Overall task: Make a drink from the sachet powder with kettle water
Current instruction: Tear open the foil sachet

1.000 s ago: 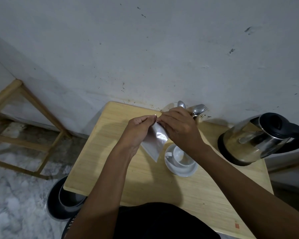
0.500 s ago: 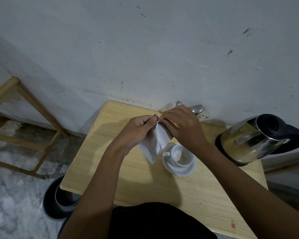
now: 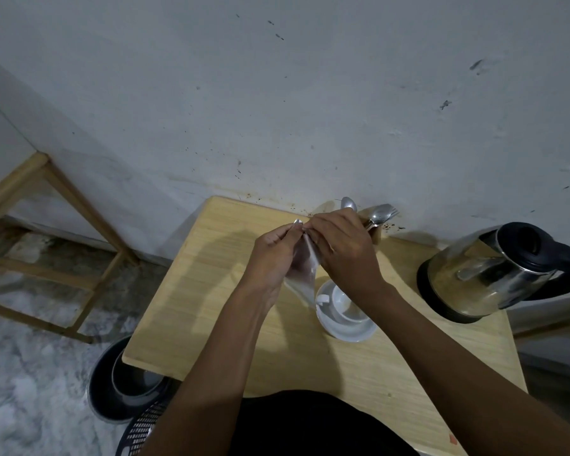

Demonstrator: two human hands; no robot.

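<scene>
A: Hand status?
B: Left hand and right hand both pinch the sachet top edge, fingers closed.
A: Sachet location?
B: Above table, beside cup.

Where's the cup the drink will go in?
In the head view, the white cup sits on its saucer on the wooden table, just below the right hand, left of the kettle.
</scene>
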